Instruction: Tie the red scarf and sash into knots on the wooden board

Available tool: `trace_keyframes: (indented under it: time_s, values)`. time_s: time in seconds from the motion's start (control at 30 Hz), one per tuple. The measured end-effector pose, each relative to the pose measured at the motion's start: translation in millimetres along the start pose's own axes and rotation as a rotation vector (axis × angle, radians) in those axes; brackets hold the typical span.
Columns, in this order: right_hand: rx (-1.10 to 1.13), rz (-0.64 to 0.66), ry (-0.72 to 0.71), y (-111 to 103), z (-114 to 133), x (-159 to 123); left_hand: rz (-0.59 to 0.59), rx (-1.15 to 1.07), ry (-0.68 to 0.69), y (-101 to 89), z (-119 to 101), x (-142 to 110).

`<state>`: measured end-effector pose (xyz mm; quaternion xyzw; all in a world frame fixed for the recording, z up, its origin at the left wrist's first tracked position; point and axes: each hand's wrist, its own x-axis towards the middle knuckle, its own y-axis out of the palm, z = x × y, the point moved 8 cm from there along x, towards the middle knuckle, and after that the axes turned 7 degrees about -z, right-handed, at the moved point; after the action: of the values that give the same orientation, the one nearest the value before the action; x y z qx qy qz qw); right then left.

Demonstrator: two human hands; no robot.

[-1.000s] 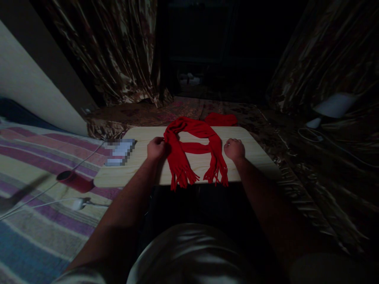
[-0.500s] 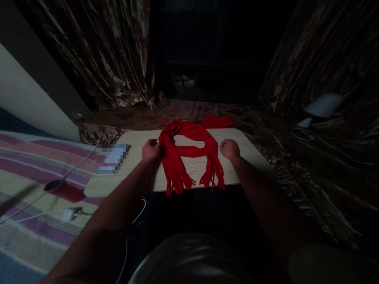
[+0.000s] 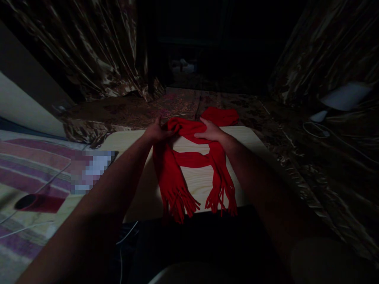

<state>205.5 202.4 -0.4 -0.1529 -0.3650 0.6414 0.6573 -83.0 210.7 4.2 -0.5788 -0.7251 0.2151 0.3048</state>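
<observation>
A red fringed scarf (image 3: 192,159) lies looped on a pale wooden table (image 3: 195,183), its two tasselled ends pointing toward me and one band crossing the middle. My left hand (image 3: 156,131) is at the loop's far left corner, thumb and finger apart, touching the cloth. On the far right part of the loop rests my right hand (image 3: 211,132), fingers and thumb spread over the fabric. The undersides of both hands are hidden, and the picture is dim.
Another red cloth item (image 3: 220,116) lies beyond the table's far edge. At left are a pixelated flat object (image 3: 94,169), a red cup-like thing (image 3: 41,203) and cables on a striped bedspread (image 3: 29,167). A white lamp (image 3: 346,96) stands at right, near patterned curtains (image 3: 112,51).
Both hands have moved to the far part of the scarf loop, the right one inward onto the cloth. Their curled fingers have spread. The view has shifted slightly.
</observation>
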Motion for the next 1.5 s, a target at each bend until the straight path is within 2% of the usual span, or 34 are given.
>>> trace_keyframes:
  time_s: [0.1, 0.17, 0.23, 0.37, 0.43, 0.5, 0.57, 0.63, 0.73, 0.83, 0.93, 1.0, 1.1, 1.2, 1.33, 1.5]
  values:
    - [-0.27, 0.125, -0.09, 20, 29, 13, 0.126, 0.261, 0.167, 23.4, -27, 13]
    - [-0.415, 0.193, -0.101, 30, 37, 15, 0.165, 0.387, 0.207, 35.1, -31, 13]
    - [-0.545, 0.186, -0.107, 30, 41, 13, 0.146, 0.449, 0.217, 39.4, -29, 10]
    - [-0.757, 0.025, -0.145, 13, 42, 1, -0.021, 0.408, 0.245, 29.2, -13, 3]
    - [-0.819, 0.071, -0.137, 12, 35, -6, -0.008, 0.386, 0.215, 27.9, -1, 2]
    - [-0.837, 0.132, -0.115, 14, 28, -11, 0.068, 0.338, 0.2, 31.1, 7, 2]
    - [-0.806, 0.117, -0.133, 13, 30, -14, 0.129, 0.236, 0.243, 33.5, 5, 1]
    - [-0.747, 0.076, -0.224, 14, 39, -18, 0.142, 0.095, 0.343, 32.1, -6, -3]
    - [-0.684, 0.135, -0.314, 26, 41, -24, 0.181, -0.057, 0.455, 33.1, -16, -10]
    - [-0.639, 0.231, -0.194, 34, 19, -25, 0.275, -0.07, 0.368, 44.0, -4, -10]
    - [-0.466, 0.21, -0.09, 27, 2, -20, 0.28, -0.125, 0.241, 47.7, 11, -7]
    - [-0.284, 0.088, -0.047, 10, -6, -18, 0.276, -0.207, 0.208, 47.1, 13, -7]
    - [-0.02, -0.169, 0.06, -24, -27, -26, 0.275, -0.312, 0.189, 44.6, 12, -8]
    - [0.184, -0.296, 0.147, -40, -49, -44, 0.276, -0.318, 0.157, 44.1, 15, -8]
    - [0.29, -0.324, 0.182, -40, -61, -55, 0.26, -0.273, 0.134, 43.8, 17, -6]
    - [0.277, -0.255, 0.157, -35, -59, -45, 0.226, -0.366, 0.052, 41.0, 18, -6]
